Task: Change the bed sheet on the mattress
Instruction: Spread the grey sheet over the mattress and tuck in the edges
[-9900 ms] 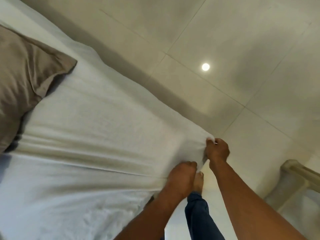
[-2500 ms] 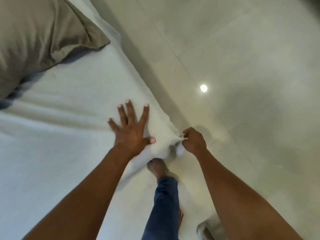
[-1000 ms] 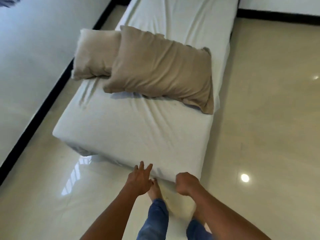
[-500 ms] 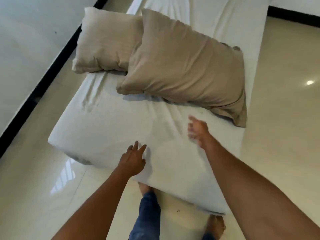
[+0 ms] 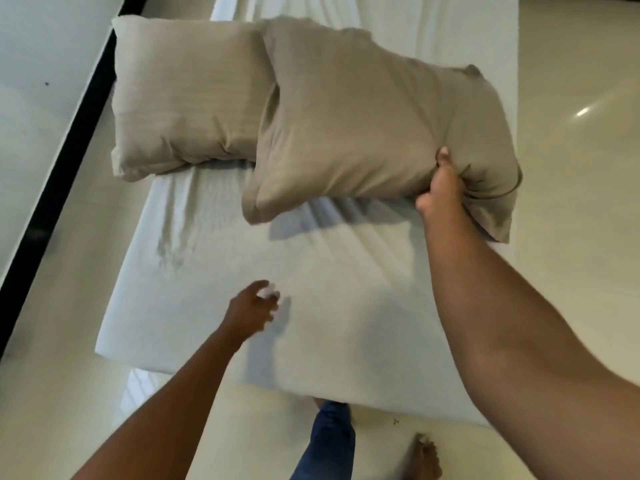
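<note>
Gripping the nearer beige pillow point(image 5: 363, 126) at its lower right edge, the right hand point(image 5: 445, 192) has its fingers curled into the fabric. The left hand point(image 5: 251, 308) hovers over the white bed sheet point(image 5: 346, 271), fingers loosely spread and holding nothing. The sheet lies over the mattress point(image 5: 166, 355), creased beneath a second pillow point(image 5: 187, 98). The step appears to be moving pillows; next, the left hand likely needs to support the pillow's free end.

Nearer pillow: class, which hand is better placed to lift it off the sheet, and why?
Right. The right hand grips the nearer pillow at its near edge; the left hand hovers open above the bare sheet, touching neither pillow.
</note>
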A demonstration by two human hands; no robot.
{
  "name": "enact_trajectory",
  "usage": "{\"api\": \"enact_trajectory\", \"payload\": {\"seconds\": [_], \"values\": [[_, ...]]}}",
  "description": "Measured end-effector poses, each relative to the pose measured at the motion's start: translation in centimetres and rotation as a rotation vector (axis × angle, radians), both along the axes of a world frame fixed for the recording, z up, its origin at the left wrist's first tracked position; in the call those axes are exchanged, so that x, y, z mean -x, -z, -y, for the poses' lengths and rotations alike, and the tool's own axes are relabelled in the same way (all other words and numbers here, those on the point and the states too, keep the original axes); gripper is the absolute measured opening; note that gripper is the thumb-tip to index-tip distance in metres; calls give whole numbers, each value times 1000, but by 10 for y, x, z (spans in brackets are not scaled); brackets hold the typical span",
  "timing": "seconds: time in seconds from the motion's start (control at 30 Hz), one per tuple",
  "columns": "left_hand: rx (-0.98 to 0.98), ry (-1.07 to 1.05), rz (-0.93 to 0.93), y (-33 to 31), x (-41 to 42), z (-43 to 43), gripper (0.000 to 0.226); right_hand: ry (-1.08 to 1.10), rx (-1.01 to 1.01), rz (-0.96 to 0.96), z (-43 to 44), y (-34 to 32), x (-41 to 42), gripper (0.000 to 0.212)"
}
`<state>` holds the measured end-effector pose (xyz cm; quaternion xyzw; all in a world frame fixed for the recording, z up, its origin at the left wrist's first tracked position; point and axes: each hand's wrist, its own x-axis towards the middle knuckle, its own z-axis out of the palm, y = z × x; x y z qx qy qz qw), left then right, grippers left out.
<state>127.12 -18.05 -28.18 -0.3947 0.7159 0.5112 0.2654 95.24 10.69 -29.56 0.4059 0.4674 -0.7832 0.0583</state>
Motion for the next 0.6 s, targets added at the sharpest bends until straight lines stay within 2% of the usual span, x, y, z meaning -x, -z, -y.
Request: {"api": "enact_trajectory", "payload": {"seconds": [0.03, 0.1, 0.17, 0.23, 0.3, 0.4, 0.47, 0.53, 0.6], "values": [[-81, -154, -54, -13, 15, 2, 39, 37, 5, -44, -2, -21, -24, 93], [-204, -332, -140, -44, 43, 0, 41, 60, 59, -138, -18, -33, -76, 88], [-316, -392, -204, -69, 64, -4, 53, 24, 160, -197, -33, -45, -139, 72], [-350, -361, -236, -82, 77, -14, 78, 22, 217, -122, -46, -51, -200, 55], [-295, -282, -224, -83, 78, -33, 106, 68, 269, -17, -64, -53, -261, 44], [-107, -145, -113, -68, 54, -66, 116, 141, 243, 109, -87, -42, -338, 26], [8, -27, -83, -55, 24, -88, 109, 195, 262, 154, -98, -38, -378, 28], [104, 30, -113, -49, 0, -106, 92, 226, 296, 170, -105, -41, -403, 33], [204, 72, -153, -52, -19, -120, 78, 219, 244, 201, -112, -45, -421, 25]]}}
